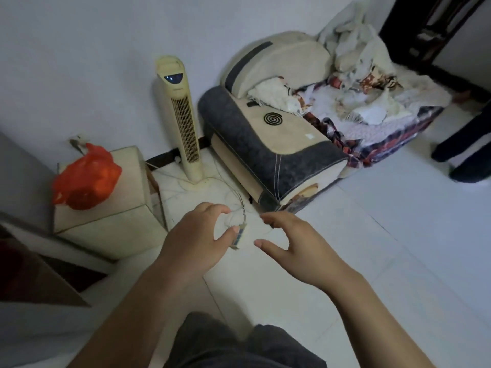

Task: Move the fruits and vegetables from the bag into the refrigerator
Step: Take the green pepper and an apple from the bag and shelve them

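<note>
A red plastic bag (85,177), knotted and bulging with round shapes, sits on top of a cream square stool (111,221) at the left. My left hand (194,240) hovers over the floor to the right of the stool, fingers loosely curved, holding nothing. My right hand (292,248) hangs beside it, also loosely curved and empty. Both hands are well apart from the bag. At the far left edge a grey panel (16,166) and a dark open surface (34,277) show; whether they belong to the refrigerator I cannot tell.
A cream tower fan (180,115) stands against the wall behind the stool. A power strip (239,236) with thin cables lies on the white floor tiles under my hands. A grey and cream sofa (271,134) piled with cloth fills the right back. A person's dark legs (467,144) stand far right.
</note>
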`<state>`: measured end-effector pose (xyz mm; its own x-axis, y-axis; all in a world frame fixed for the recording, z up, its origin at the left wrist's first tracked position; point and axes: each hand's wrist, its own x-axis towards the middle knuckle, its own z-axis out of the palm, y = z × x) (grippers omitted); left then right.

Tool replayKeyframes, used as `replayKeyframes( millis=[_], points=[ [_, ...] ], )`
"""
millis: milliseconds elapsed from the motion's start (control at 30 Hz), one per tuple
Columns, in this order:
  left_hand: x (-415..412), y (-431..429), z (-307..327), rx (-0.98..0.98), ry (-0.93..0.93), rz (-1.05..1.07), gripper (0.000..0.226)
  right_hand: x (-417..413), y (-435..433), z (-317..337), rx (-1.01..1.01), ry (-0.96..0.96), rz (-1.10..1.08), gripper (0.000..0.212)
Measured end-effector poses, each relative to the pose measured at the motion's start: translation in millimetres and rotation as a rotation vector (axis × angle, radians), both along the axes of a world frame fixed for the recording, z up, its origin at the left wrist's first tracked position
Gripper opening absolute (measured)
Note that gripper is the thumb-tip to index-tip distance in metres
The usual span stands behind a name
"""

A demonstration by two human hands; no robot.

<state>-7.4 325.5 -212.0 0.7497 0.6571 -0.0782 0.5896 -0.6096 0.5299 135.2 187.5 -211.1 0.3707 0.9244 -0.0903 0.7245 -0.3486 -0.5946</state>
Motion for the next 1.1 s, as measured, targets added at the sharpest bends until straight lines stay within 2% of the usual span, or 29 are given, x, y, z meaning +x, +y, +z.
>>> replayKeyframes(
  millis=[333, 433, 567, 667, 833, 1100],
  points=[
    [38, 90, -31, -0.116, 0.049, 0.245, 0.039, 57, 101, -21, -0.050, 0.102, 0.196, 0.049],
    [77, 136, -40, -0.138, 0.034, 0.198, 0.040, 85, 146, -28, -0.061, 0.090, 0.200, 0.049],
    [126, 218, -42, -0.126, 0.051, 0.109, 0.039, 132, 210, -29, -0.088, 0.043, 0.103, 0.048],
    [137, 279, -34, -0.123, 0.098, 0.044, 0.039, 150, 261, -22, -0.103, 0.043, 0.070, 0.048],
    [102, 370, -29, -0.095, 0.199, 0.118, 0.040, 144, 366, -15, -0.087, -0.002, 0.206, 0.049],
    [-21, 453, -56, -0.098, 0.376, 0.507, 0.043, 81, 521, -24, -0.138, -0.040, 0.621, 0.048]
  ],
)
